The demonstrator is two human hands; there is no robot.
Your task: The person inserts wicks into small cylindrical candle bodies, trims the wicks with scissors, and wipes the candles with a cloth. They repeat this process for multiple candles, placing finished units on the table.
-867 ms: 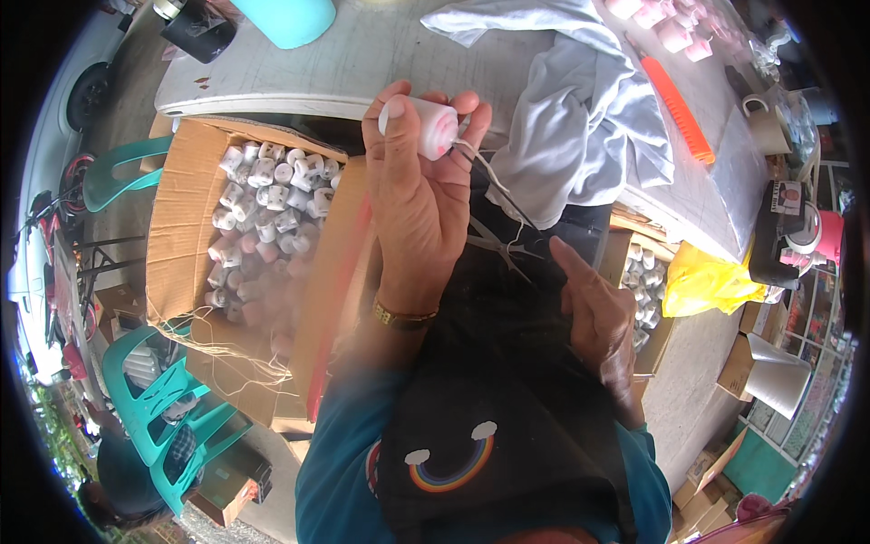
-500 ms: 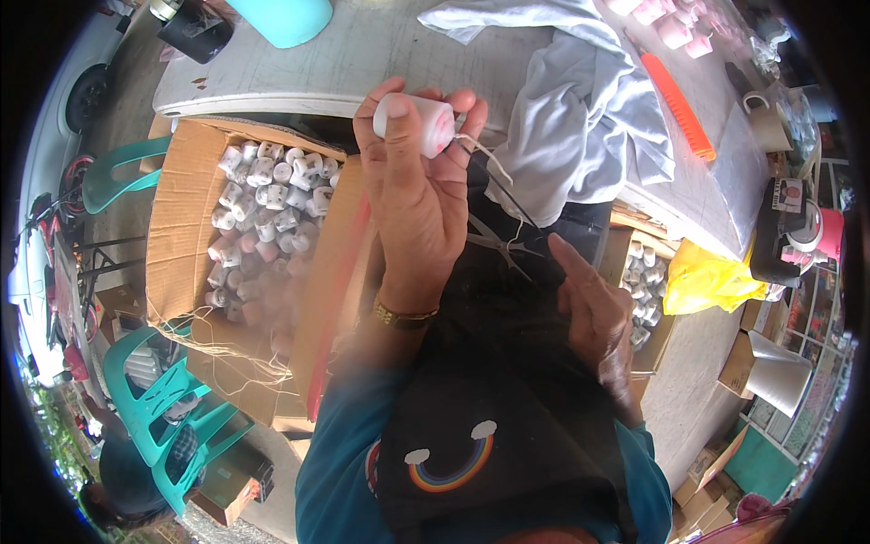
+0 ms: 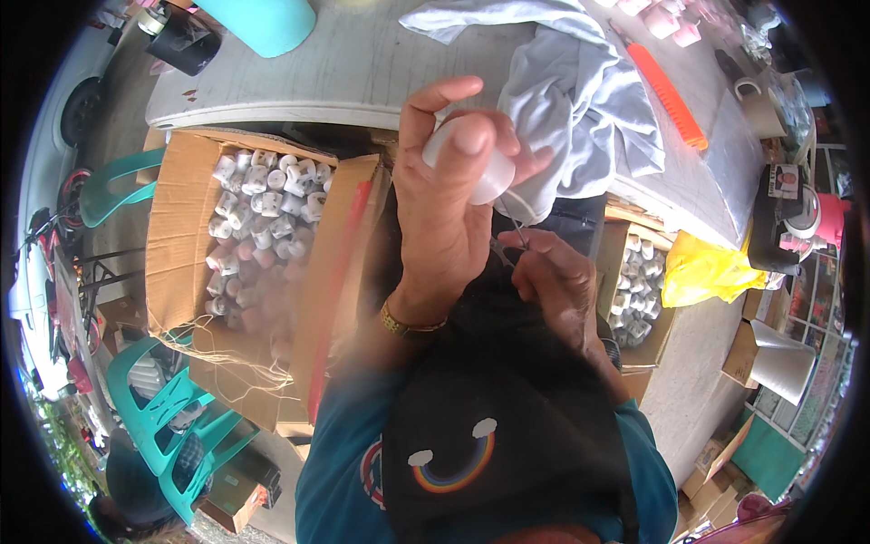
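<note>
A white cylinder [image 3: 496, 176] is grasped by the left hand [image 3: 442, 222], with the thumb laid across its side and the fingers spread behind it. It is held in the air, tilted, in front of the near edge of the desk [image 3: 358, 77]. A pale string [image 3: 519, 202] is seen at its lower end, and a thin dark rod [image 3: 519, 230] runs from there towards the right hand [image 3: 560, 279]. That hand is bent, its fingertips close to the rod; whether the rod is pinched cannot be told.

The step in hand is judged to be work with rod and string at the cylinder's end. For the next move, a steady left grip and a sure right pinch seem to be called for, with the string kept clear of the fingers.

A grey cloth [image 3: 584, 109] is draped over the near edge of the desk, right of the cylinder. Below that edge, to the left, an open box [image 3: 179, 236] is filled with similar cylinders; a smaller box [image 3: 654, 350] of them is seen to the right.
</note>
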